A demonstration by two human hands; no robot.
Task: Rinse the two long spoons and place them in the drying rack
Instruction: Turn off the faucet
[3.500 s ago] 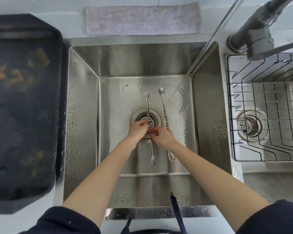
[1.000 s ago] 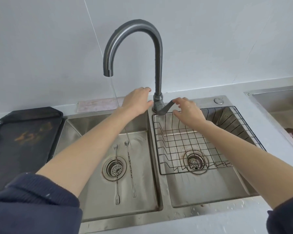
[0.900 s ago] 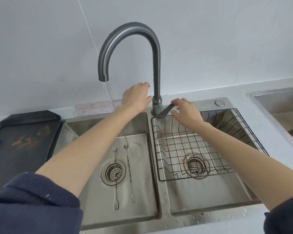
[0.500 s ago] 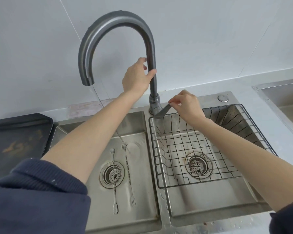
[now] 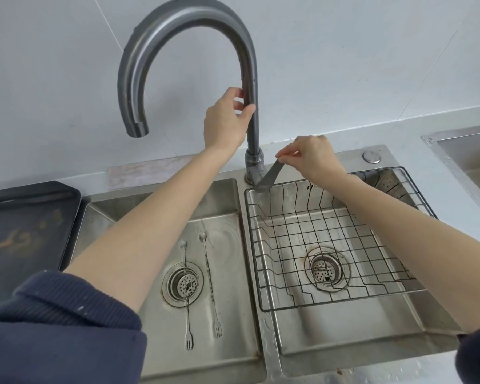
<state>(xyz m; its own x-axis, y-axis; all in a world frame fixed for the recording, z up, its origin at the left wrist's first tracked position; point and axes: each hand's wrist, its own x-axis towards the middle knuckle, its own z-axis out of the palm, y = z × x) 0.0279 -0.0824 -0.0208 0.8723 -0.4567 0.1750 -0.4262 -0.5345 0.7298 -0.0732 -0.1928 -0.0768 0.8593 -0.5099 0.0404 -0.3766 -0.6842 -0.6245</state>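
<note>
The water has stopped — half a second ago a thin stream still ran from the spout, and now nothing falls from the tall grey gooseneck faucet [image 5: 183,26]. The left hand [image 5: 226,120] has climbed higher up the upright pipe, and it is wrapped there now, thumb on the near side, fingers curled round behind, forearm stretched long across the left basin [image 5: 103,214]. The right hand [image 5: 313,157] stays at the flat grey metal faucet lever [image 5: 269,176], pinching its tip between thumb and fingertips, wrist arched above the far rim of the black wire drying rack [image 5: 341,245], which sits in the right basin.

Down in the left basin, the two long steel spoons lie side by side on the wet floor, untouched, small bowls pointing far, forked ends pointing near. The left long spoon [image 5: 186,289] runs straight across the round drain strainer [image 5: 183,284]; the right long spoon [image 5: 210,284] — its twisted stem plain to see — lies just beside the strainer's right edge. The two are close but apart, roughly parallel. A faint ring of water marks the basin floor near their bowls. A dark baking tray [image 5: 25,231] sits at far left on the counter.
</note>
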